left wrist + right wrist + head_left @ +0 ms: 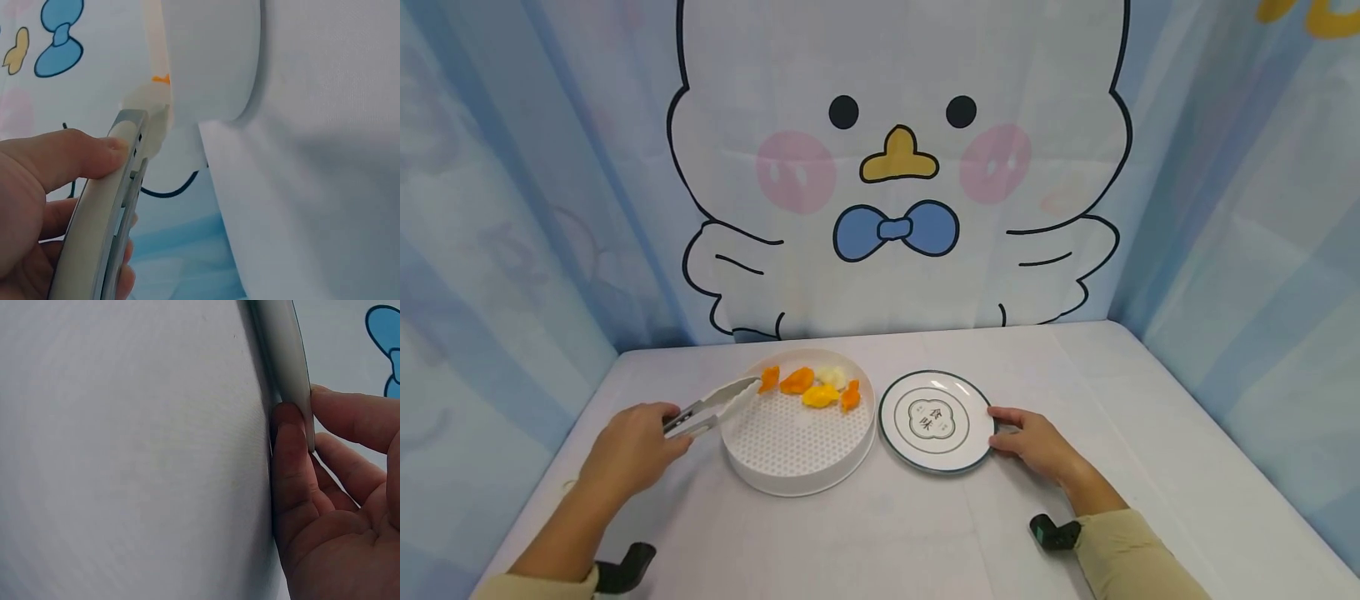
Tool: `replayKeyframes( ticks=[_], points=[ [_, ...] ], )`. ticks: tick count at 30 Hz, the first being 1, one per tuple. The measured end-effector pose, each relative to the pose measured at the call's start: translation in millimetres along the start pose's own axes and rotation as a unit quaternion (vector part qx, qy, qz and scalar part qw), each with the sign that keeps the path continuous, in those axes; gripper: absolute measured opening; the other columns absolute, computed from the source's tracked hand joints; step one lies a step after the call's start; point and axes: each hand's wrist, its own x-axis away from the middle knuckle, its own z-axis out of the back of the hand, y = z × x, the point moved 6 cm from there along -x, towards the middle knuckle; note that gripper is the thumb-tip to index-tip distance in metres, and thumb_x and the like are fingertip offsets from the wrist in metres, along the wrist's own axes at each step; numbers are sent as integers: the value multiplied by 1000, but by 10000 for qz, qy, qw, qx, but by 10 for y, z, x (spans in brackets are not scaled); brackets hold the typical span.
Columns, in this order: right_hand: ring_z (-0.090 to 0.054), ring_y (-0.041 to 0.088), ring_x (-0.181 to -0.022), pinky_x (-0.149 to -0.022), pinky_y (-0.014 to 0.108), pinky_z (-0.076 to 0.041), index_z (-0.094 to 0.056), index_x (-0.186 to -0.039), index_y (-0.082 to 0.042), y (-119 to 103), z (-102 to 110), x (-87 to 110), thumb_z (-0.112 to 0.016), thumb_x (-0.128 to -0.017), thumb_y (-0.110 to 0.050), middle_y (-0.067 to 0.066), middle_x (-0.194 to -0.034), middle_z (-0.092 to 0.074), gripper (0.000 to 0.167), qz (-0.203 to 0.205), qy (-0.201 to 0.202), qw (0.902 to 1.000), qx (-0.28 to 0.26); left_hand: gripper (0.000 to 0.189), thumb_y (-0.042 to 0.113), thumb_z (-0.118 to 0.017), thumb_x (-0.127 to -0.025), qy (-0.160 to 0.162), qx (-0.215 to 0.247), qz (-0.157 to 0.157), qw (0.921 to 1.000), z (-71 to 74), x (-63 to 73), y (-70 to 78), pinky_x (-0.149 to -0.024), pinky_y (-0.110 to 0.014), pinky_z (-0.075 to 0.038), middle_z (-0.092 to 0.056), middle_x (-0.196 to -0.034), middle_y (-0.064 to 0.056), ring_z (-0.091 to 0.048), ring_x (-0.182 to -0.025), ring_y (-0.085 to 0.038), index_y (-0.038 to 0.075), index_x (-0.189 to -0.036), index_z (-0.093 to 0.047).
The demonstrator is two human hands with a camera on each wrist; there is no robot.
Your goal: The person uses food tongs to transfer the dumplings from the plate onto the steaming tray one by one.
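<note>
My left hand [634, 446] grips a pair of metal tongs [718, 402] with pale grips. The tongs reach over the left side of a round white perforated tray [790, 454], their tips right at a small orange piece [768, 379]; whether they pinch it I cannot tell. On the tray's far half lie another orange piece [797, 381], a yellow one [821, 396], a whitish one [832, 377] and a smaller orange one [850, 396]. Right of the tray is a white plate [893, 417] with a green rim. My right hand [1037, 446] pinches its right edge, thumb and fingers on opposite faces in the right wrist view.
A white cloth covers the table [910, 533]. Behind it hangs a curtain [895, 287] printed with a cartoon bird, and blue curtains [497, 208] stand at both sides. Black wrist-worn devices [1055, 533] sit near both sleeves.
</note>
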Motion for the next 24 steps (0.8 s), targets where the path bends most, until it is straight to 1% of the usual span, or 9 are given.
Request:
replayKeyframes(
  ticks=[4, 9, 12, 16, 17, 21, 24],
  points=[
    [-29, 43, -143, -111, 56, -30, -48, -145, 3, 12, 1, -1, -68, -92, -12, 25, -152, -39, 58, 18, 12, 10000, -1, 52, 17, -76, -85, 74, -42, 27, 10000, -5, -13, 10, -70, -48, -49, -63, -96, -23, -56, -81, -31, -16, -121, -59],
    [-29, 44, -143, -111, 56, -29, -47, -145, 3, 10, -2, 1, -68, -93, -13, 25, -152, -40, 59, 39, 5, 10000, 41, 53, 16, -77, -84, 386, 75, -165, 9991, 7, 3, 62, -73, -52, -49, -63, -96, -26, -58, -83, -36, -18, -120, -58],
    [-28, 44, -143, -111, 56, -28, -48, -145, 3, -2, 1, 8, -68, -93, -13, 26, -152, -39, 59, 31, 7, 10000, 79, 57, 18, -78, -83, 435, 145, -172, 9988, 11, 8, 118, -79, -56, -48, -62, -104, -30, -58, -90, -40, -18, -122, -57],
    [-29, 45, -142, -111, 57, -29, -47, -145, 3, -24, 3, 22, -69, -93, -14, 26, -152, -39, 59, 39, 4, 10000, 92, 64, 22, -79, -84, 266, 386, -13, 9989, -17, 13, 216, -86, -58, -48, -58, -116, -33, -55, -101, -44, -16, -129, -53],
    [-30, 45, -142, -110, 56, -30, -47, -145, 3, -25, 4, 24, -68, -93, -13, 26, -152, -39, 59, 26, 12, 10000, 85, 65, 22, -79, -85, 249, 477, -13, 9986, -30, 16, 243, -87, -59, -48, -57, -118, -34, -54, -103, -44, -16, -130, -51],
    [-31, 45, -141, -109, 56, -33, -47, -145, 3, -38, 3, 26, -69, -93, -13, 27, -152, -39, 59, 38, 19, 9999, 108, 67, 20, -76, -87, 295, 901, -112, 9954, -91, 38, 379, -93, -60, -46, -51, -127, -35, -50, -113, -46, -16, -136, -47],
    [-31, 45, -141, -110, 56, -32, -47, -145, 3, -40, 4, 23, -69, -92, -14, 27, -152, -39, 59, 47, 30, 9999, 116, 68, 16, -75, -88, 355, 1195, -200, 9920, -139, 56, 487, -98, -60, -43, -47, -133, -35, -47, -120, -48, -15, -140, -43]
  ],
)
